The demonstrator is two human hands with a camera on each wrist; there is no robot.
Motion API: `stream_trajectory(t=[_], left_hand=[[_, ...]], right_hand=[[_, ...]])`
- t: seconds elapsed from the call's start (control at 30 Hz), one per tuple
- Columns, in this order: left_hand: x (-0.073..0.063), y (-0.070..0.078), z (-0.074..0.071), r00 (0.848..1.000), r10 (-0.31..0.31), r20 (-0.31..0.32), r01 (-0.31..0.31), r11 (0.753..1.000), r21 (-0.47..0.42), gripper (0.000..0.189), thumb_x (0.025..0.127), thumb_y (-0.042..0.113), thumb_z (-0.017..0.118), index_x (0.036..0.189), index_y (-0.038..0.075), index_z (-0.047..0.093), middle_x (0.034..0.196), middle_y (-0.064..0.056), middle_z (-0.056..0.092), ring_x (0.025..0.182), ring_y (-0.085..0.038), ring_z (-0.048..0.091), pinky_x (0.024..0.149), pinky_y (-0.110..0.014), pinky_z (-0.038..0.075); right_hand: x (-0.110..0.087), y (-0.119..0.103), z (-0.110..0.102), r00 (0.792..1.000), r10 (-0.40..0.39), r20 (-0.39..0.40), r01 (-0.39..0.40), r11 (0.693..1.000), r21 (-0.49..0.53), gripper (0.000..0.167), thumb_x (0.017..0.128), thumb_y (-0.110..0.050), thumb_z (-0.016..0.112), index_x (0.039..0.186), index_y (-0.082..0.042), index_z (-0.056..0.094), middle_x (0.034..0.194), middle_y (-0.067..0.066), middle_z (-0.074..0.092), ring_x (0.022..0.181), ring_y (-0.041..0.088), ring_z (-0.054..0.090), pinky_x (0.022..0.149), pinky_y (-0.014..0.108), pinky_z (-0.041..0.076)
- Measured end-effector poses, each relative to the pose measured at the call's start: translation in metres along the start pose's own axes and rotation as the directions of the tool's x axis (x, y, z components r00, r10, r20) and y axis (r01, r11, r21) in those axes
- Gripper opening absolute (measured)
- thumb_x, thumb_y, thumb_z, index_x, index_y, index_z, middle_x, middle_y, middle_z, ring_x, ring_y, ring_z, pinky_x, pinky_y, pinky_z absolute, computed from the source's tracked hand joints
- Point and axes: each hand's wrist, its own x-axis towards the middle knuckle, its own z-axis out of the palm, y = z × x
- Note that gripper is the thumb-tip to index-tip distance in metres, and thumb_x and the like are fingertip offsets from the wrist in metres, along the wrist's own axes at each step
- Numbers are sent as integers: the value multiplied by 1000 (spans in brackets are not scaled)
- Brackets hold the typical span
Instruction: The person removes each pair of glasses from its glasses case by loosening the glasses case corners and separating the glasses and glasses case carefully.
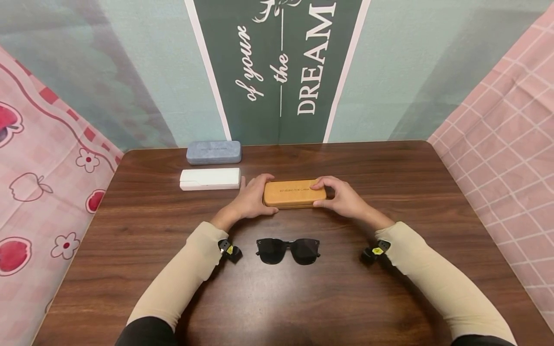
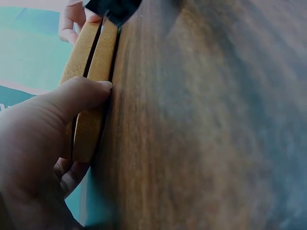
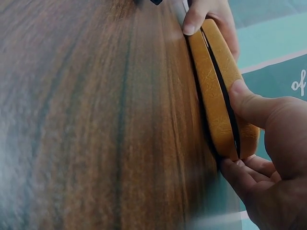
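Beyond sunglasses [image 1: 298, 251], yellow case [image 1: 292, 193], long axis left-right.

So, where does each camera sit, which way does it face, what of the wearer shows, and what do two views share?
Head: on the head, facing forward and down at the table; both arms, left hand and right hand show.
Left wrist: on that wrist, facing the left hand's grip on the orange case; part of the right hand shows at top.
Right wrist: on that wrist, facing the right hand's grip; part of the left hand shows at top.
Shared: both wrist views show the orange case's dark seam.
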Motion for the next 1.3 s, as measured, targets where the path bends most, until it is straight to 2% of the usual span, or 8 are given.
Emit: stream_trajectory(t=[0.53,0.87,1.07,1.17,1.3], left_hand=[[1,1,3,1000,5,-5,-5,998,55,93,72,36,90,147,8,41,147,-12,50,140,-31,42,116,-70,3],[1,0,3,1000,25,-13,-24,997,69,88,73,35,90,143,8,46,136,-11,55,132,-33,48,115,-72,7],[2,-2,5,999,28,-16,-27,997,74,83,73,36,89,141,11,48,134,-9,56,130,-32,48,116,-71,6],[1,-2,5,999,32,-16,-31,997,69,81,74,36,89,140,11,50,135,-9,55,129,-32,48,116,-72,5],[0,-2,4,999,37,-9,-36,997,68,79,74,37,88,139,12,51,136,-9,55,130,-32,48,115,-72,4]], right_hand=[[-2,0,3,1000,4,-1,-4,999,-40,38,76,-8,90,109,-6,72,125,16,64,122,34,58,106,52,43],[-3,1,4,1000,-12,-9,12,999,-53,39,76,-8,90,110,-6,71,125,16,63,121,33,58,100,50,50],[-5,3,6,1000,-21,-19,20,999,-51,41,76,-7,90,112,-5,70,125,16,61,120,33,57,102,51,49],[-7,2,8,999,-33,-15,32,997,-76,44,78,-8,88,116,-5,67,128,16,60,122,33,56,103,50,48],[-9,0,10,999,-40,4,41,987,-153,55,84,-16,85,133,-7,60,138,15,56,130,32,52,108,50,44]])
